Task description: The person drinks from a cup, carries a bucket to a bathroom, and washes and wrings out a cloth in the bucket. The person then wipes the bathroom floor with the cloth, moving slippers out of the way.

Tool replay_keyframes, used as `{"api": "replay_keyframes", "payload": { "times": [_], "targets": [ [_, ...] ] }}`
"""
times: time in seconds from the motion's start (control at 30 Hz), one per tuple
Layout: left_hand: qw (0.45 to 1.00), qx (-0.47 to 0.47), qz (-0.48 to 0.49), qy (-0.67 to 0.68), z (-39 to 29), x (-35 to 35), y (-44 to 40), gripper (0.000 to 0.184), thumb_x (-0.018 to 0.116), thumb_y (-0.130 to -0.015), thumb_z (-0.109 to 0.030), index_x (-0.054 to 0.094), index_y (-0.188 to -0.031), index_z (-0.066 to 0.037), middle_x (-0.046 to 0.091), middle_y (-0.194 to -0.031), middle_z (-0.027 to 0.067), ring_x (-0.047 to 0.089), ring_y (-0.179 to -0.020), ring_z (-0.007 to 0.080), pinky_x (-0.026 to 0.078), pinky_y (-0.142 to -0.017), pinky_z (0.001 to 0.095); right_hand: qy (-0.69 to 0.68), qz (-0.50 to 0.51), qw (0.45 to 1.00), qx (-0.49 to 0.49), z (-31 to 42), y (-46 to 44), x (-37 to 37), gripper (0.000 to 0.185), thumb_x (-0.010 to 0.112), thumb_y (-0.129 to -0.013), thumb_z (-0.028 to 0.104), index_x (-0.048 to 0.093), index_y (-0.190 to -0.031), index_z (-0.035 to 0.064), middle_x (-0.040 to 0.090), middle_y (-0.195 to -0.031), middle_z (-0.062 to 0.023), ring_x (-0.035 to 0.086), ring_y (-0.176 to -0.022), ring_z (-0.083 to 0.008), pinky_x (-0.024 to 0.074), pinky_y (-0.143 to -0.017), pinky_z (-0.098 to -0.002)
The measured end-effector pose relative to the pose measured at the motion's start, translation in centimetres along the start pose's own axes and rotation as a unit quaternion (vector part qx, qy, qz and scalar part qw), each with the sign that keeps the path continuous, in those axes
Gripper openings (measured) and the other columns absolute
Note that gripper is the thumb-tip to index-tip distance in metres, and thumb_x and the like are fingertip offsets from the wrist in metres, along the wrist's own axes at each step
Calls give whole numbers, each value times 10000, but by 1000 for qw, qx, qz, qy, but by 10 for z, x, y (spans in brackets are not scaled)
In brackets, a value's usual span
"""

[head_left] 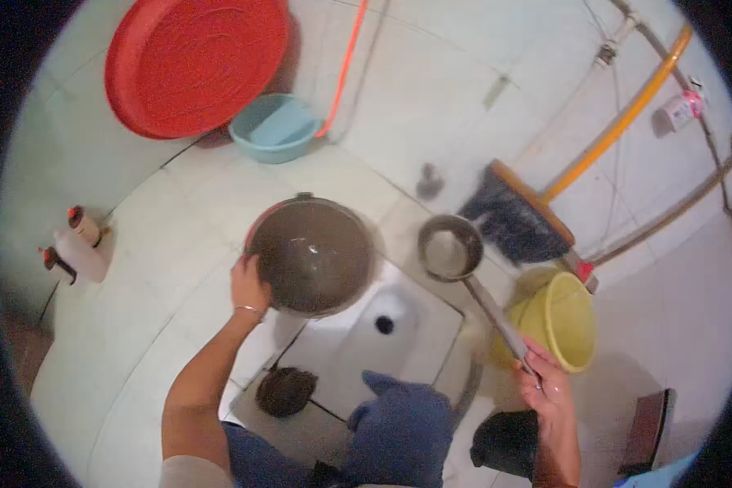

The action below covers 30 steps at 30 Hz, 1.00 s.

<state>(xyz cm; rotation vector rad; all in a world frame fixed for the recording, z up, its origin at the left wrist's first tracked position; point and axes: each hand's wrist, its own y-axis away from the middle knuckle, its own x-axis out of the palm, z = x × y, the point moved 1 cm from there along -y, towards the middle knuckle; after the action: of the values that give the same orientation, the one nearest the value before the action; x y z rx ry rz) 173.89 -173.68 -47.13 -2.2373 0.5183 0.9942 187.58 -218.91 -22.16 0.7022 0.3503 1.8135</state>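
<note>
At centre-left, bucket (317,315): left hand (250,285) at its rim, whether clamped I cannot tell; uneven pull could slop liquid.
Dipper (486,306), right of centre: right hand (547,381) closed around its handle; wrist roll could tip it.

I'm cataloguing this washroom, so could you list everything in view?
Large vessel: one, dark inside, centre
Dipper: one, greyish, right of vessel
Floor toilet: one, white, below vessel
Tub: one, red, upper left
Basin: one, light blue, beside tub
Cord or hose: one, orange, above basin
Broom: one, orange-yellow handle, right
Bucket: one, yellow, below broom
Bottles: at least two, mostly pale, left
Pink-labelled bottle: one, upper right
Brown bundle: one, lower left
Black item: one, lower right, unclear
Left hand: one, at vessel's rim
Right hand: one, holding dipper
</note>
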Motion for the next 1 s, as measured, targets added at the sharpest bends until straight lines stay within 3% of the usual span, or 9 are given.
{"api": "replay_keyframes", "payload": {
  "times": [0.2,0.3,0.37,0.57,0.7,0.77,0.83,0.9,1.0],
  "targets": [
    [996,38,60,-56,-6,-8,2,476,579,-612,-31,516,-1084,-32,424,-1216,180,360,-1146,362,318,-966,409,240,119,963,-14,-45,-59,70,445,453,-851,71,364,-1287,81,538,-812,-88,441,-580,-95,384,-480,-194],
    [995,40,62,-64,-3,-7,3,432,598,-619,-57,556,-1049,-41,430,-1224,168,321,-1198,345,284,-992,420,459,120,878,-64,-58,-65,91,429,452,-852,87,377,-1275,72,533,-827,-120,497,-656,-166,419,-521,-256],
    [992,56,68,-87,-4,-5,3,421,609,-624,-70,564,-1042,-52,439,-1219,156,301,-1217,329,252,-1010,436,632,176,617,-435,-66,-72,97,454,434,-850,72,339,-1294,74,515,-872,-185,522,-742,-287,441,-609,-352],
    [990,33,94,-96,-11,-7,2,426,616,-625,-78,562,-1046,-63,425,-1238,134,259,-1244,319,209,-1027,467,777,97,535,-317,-66,-70,85,528,405,-840,31,238,-1338,81,481,-959,-226,486,-832,-396,411,-753,-437],
    [994,48,65,-71,-3,1,-1,414,620,-618,-70,564,-1028,-55,415,-1237,157,258,-1239,330,216,-1018,473,710,46,533,-458,-59,-70,29,496,408,-860,55,256,-1332,76,496,-953,-184,493,-817,-351,405,-734,-444],
    [996,66,29,-43,-1,5,-2,516,625,-606,-63,500,-1106,-47,364,-1264,184,254,-1230,354,225,-1009,467,568,-59,747,-341,-49,-63,-7,467,418,-885,125,274,-1328,90,517,-891,-96,500,-716,-216,421,-603,-355],
    [999,39,20,-22,-8,-3,-4,585,622,-605,-57,442,-1161,-41,333,-1276,202,254,-1224,367,227,-1005,464,346,-136,892,-256,-35,-36,-9,449,429,-902,196,295,-1321,106,525,-827,-10,480,-618,-87,410,-481,-244],
    [1000,8,10,-4,-12,-5,-3,656,618,-604,-51,384,-1217,-36,301,-1288,220,254,-1217,381,230,-1002,460,169,-238,908,-300,-29,-37,-38,341,443,-897,210,396,-1224,127,495,-706,18,427,-532,-42,347,-418,-153],
    [997,-54,-21,44,-8,-1,1,755,615,-610,-42,276,-1285,-29,236,-1316,234,229,-1223,396,223,-1009,440,64,-253,932,-250,-3,-41,-84,192,457,-885,178,456,-1052,82,487,-696,11,409,-522,-66,351,-430,-144]
  ]
}}
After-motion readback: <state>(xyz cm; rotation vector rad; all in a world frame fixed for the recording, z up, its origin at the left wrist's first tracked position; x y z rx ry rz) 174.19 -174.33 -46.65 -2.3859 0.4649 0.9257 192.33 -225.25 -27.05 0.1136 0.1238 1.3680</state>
